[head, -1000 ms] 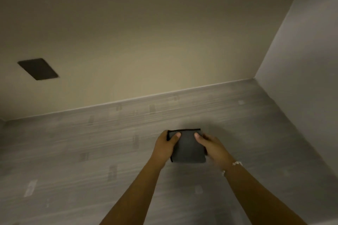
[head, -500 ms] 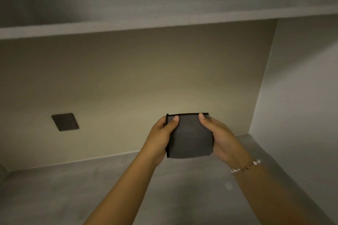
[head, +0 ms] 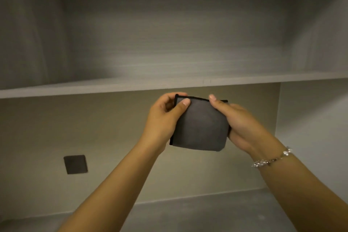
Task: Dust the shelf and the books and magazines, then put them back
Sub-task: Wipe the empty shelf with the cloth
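shelf dusting: folded cloth held up at upper board

shelf edge just beyond and above grey cloth. pinched on both sides: left hand at left edge, right hand at right, thumbs on near face. long axis roughly left-right, both hands equally near. no books or magazines in view. dark square on far wall, lower left.

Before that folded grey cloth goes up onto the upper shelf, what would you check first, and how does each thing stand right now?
1. Cloth held: ok, left hand and right hand both pinch it.
2. Cloth folded flat: ok.
3. Upper shelf free of books: ok as far as visible.
4. Lower shelf free of books: ok as far as visible.
5. Dust on the shelves: cannot tell.
6. Bracelet clear of the cloth: ok.
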